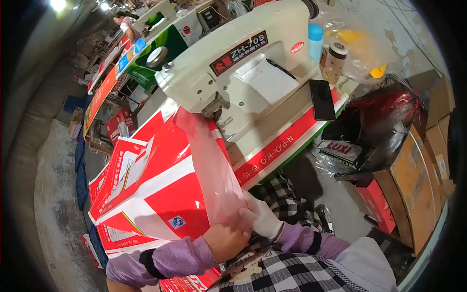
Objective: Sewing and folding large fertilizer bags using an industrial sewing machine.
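Note:
Red and white printed woven sacks [170, 194] lie in a stack on the left, reaching up to the head of a cream industrial sewing machine [194, 82]. A translucent plastic liner [214, 180] runs along the mouth of the top sack, from the machine's needle area down to my hands. My bare left hand [227, 242] is closed around the liner's lower end, knuckles up. Beside it my right hand [262, 217], in a white glove, pinches the same end between thumb and fingers. The fingertips of both hands are partly hidden by the film.
A black phone [322, 100] lies on the machine table, near a paper [265, 80] with a pen. A blue-capped bottle [315, 41] and a jar [335, 61] stand behind. Cardboard boxes [413, 185] and plastic bags crowd the right. Another person [127, 27] works far off.

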`<state>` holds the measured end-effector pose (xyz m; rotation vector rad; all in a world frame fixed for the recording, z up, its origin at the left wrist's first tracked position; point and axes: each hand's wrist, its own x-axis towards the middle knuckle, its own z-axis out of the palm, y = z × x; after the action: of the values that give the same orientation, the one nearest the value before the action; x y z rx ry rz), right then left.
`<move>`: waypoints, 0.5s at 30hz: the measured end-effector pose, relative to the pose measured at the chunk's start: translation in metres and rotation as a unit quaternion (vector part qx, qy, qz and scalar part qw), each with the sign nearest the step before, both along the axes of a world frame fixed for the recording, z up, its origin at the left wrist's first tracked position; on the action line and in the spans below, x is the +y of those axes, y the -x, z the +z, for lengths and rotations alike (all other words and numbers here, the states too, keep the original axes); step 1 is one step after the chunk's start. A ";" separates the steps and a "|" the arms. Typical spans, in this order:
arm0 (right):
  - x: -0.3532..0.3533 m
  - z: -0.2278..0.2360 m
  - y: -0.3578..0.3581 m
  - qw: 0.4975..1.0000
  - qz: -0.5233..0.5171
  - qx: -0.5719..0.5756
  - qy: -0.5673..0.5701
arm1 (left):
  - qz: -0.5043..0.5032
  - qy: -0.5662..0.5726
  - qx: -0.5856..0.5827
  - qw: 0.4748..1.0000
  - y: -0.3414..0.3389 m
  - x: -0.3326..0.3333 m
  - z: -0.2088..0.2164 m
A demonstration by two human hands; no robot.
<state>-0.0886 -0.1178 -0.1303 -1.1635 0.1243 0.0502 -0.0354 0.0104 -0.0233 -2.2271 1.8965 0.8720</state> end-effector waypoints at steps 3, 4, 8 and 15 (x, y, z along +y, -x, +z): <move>0.000 0.003 -0.011 0.992 -0.032 -0.001 0.125 | -0.032 0.033 -0.052 0.998 0.009 0.000 -0.011; -0.002 0.004 -0.015 0.981 -0.015 0.026 0.190 | -0.034 0.023 -0.046 0.998 0.011 -0.003 -0.010; -0.004 0.010 -0.013 0.944 0.031 0.085 0.317 | -0.097 0.059 0.028 0.993 -0.007 -0.013 0.000; -0.008 0.012 -0.016 0.859 0.030 0.063 0.508 | 0.010 -0.072 -0.052 0.996 -0.231 -0.024 0.019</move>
<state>-0.0727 -0.1258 -0.1184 -2.2309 0.2457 0.1265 0.1954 -0.0139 -0.0046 -2.1648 1.7125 0.8483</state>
